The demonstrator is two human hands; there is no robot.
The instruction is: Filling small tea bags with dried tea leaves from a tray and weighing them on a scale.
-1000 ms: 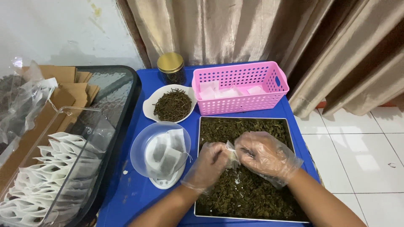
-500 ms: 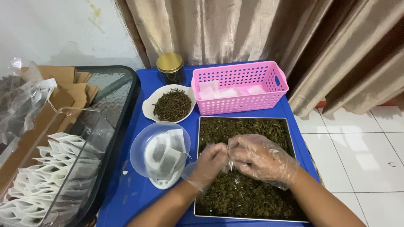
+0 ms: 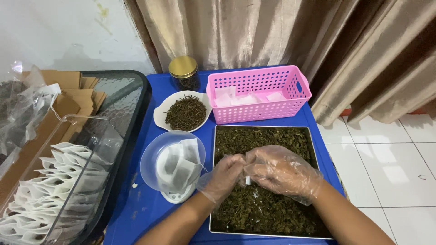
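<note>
The blue tabletop (image 3: 136, 208) carries a metal tray (image 3: 265, 233) of dried leaves at 5 o'clock. A pink basket (image 3: 259, 106) and gold-lidded jar (image 3: 183, 72) stand at 12 o'clock. A white dish (image 3: 159, 119) and a small scale (image 3: 175, 196) sit toward 9 o'clock.

Right hand (image 3: 279, 172) has closed over left hand (image 3: 222, 177), seemingly hiding the sachet (image 3: 248, 180)

The small white bag (image 3: 247, 180) is almost wholly covered by the two gloved hands, left hand (image 3: 223, 177) and right hand (image 3: 280, 171), so only a sliver shows between the fingers. The metal tray (image 3: 313, 136) runs off the near edge. The clear box (image 3: 68, 136) at left is cut off too, and the pink basket (image 3: 259, 106) hides most of its white contents
</note>
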